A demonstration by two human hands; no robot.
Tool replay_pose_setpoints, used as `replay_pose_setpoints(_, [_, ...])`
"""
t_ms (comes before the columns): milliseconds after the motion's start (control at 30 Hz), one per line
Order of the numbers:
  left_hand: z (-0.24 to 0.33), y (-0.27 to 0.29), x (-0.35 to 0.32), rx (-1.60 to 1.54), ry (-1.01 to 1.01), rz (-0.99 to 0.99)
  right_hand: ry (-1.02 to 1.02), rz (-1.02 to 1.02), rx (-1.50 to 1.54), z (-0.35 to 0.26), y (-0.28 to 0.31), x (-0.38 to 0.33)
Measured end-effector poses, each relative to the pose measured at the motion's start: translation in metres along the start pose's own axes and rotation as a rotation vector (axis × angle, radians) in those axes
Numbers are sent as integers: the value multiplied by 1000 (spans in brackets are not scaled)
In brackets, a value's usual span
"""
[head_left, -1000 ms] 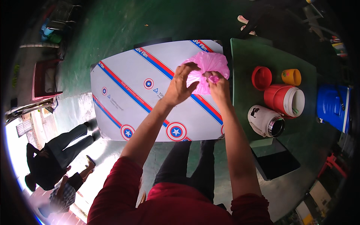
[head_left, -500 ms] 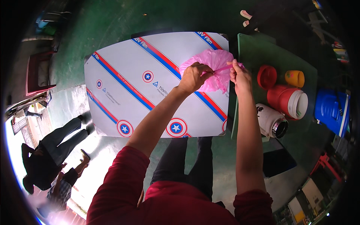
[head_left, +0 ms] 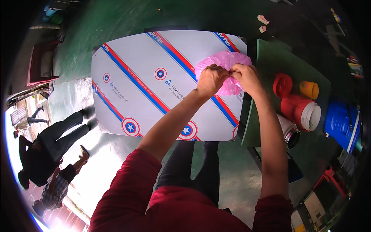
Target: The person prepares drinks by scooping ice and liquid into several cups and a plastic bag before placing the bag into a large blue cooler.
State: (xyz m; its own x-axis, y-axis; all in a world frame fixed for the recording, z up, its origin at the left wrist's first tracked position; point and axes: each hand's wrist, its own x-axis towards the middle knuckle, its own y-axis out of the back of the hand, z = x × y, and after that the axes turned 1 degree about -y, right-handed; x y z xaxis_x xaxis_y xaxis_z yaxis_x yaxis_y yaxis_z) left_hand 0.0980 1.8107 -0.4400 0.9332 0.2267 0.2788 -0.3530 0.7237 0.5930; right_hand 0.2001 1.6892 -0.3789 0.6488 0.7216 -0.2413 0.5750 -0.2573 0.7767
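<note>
A pink plastic bag (head_left: pixel 226 58) rests, puffed out, on the right part of a white table (head_left: pixel 135 58) with red and blue stripes. My left hand (head_left: pixel 211 79) pinches the gathered plastic on the bag's upper side. Close beside it, fingertips almost meeting, my right hand (head_left: pixel 247 77) is closed on the same gathered part. What the bag contains is hidden by the pink plastic and my hands.
A green table (head_left: pixel 266 54) adjoins on the right. It bears a red lid (head_left: pixel 282 85), a yellow cup (head_left: pixel 309 89), a red-and-white jug (head_left: pixel 299 112) and a steel-mouthed flask (head_left: pixel 291 137). Beyond stands a blue cooler (head_left: pixel 342 121). People (head_left: pixel 50 149) are at the far left.
My right hand has come in from the bag's right side to meet my left hand at the gather. The stretched strand of plastic between them no longer shows. The whole view has shifted slightly.
</note>
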Motion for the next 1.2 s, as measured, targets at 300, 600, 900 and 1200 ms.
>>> replay_pose_setpoints(300, [-4, 4, 2, 106, -10, -27, 51, -157, -123, -13, 8, 3])
replay_pose_setpoints(600, [0, 12, 10, -79, 274, -210, 354, 229, -307, 11, -25, -24])
replay_pose_setpoints(900, [3, 15, 10, 123, 35, -175, 182, 86, -284, -10, -1, -11])
replay_pose_setpoints(1200, [2, 14, 19, 366, 68, -298, 222, -131, -847, -37, -10, 4])
